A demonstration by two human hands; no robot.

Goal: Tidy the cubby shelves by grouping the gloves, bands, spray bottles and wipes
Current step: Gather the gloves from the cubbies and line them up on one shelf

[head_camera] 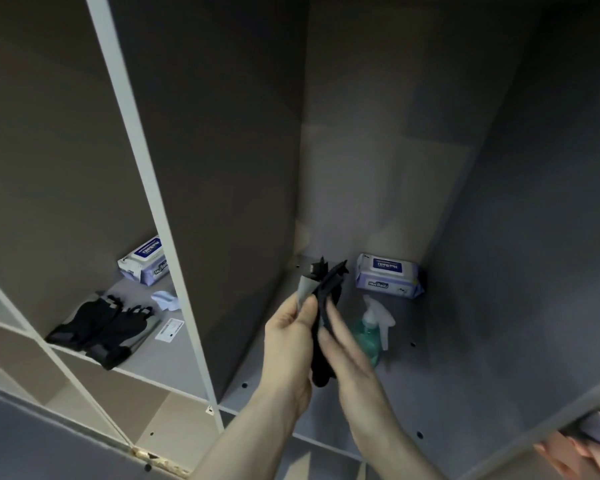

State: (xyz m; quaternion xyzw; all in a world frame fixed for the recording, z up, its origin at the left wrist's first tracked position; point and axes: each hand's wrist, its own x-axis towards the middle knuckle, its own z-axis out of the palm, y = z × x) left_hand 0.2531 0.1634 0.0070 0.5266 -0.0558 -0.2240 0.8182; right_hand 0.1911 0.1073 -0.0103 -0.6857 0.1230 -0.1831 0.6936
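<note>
While both hands hang inside the right-hand cubby, the thing in play is a black fabric glove with pale grey trim (321, 306), held up off the shelf floor between them. The left hand (293, 341) pinches it near the grey cuff, thumb and fingers closed on the cloth; the right hand (343, 344) lies against the other side with fingers fairly straight, and whether it truly grips or only steadies I cannot tell. The glove's dark fingertips stick up towards the back wall.

Just behind it, lying on the floor of this cubby, is a translucent green spray bottle with a white trigger head (373, 327), and at the back corner a white and lavender soft pack of wet wipes (388, 276).

Across the pale divider (174, 258), the left cubby holds the matching group: a pair of black gloves with grey fingertips (99, 327) lying flat near the front edge, a small crumpled pale blue piece (167, 300) behind them, a white label card (169, 329) beside, and a second wipes pack (146, 261) at the back.

My read: this is the glove-gathering step, with this one lifted but not yet rehomed. The next move would call for carrying it round the divider's front edge and laying it on or beside the pair, without dragging the label card.
</note>
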